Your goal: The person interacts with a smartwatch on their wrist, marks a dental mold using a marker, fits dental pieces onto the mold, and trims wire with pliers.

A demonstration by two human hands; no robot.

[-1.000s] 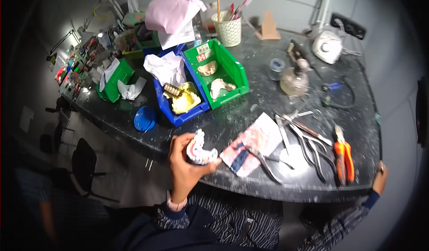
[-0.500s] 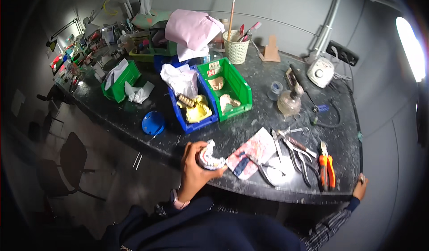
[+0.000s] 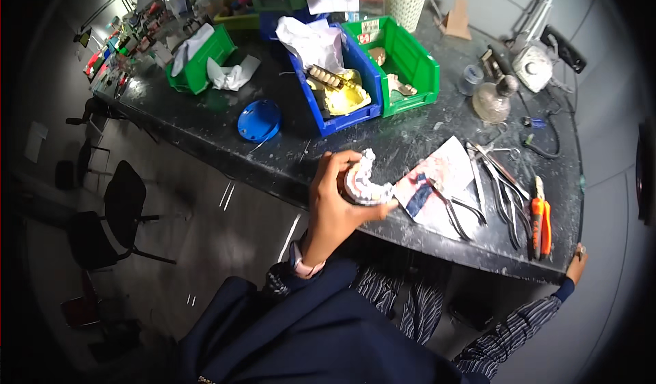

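Head view: swung since half a second ago, so the tabletop (image 3: 403, 134) sits higher in frame.
Blue bin (image 3: 352, 119): back from the front edge, touching the green bin (image 3: 420, 97).
Right hand (image 3: 577, 264): still at the right front corner; finger state, cannot tell.
Left hand (image 3: 331, 206): thumb and fingers still pinching the teeth model (image 3: 369, 187); work keeps the same hold.
Teeth model: over the front edge, beside the stained paper (image 3: 447, 162).

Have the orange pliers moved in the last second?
No: the orange pliers lie right of the stained paper, as before; only the view shifted.
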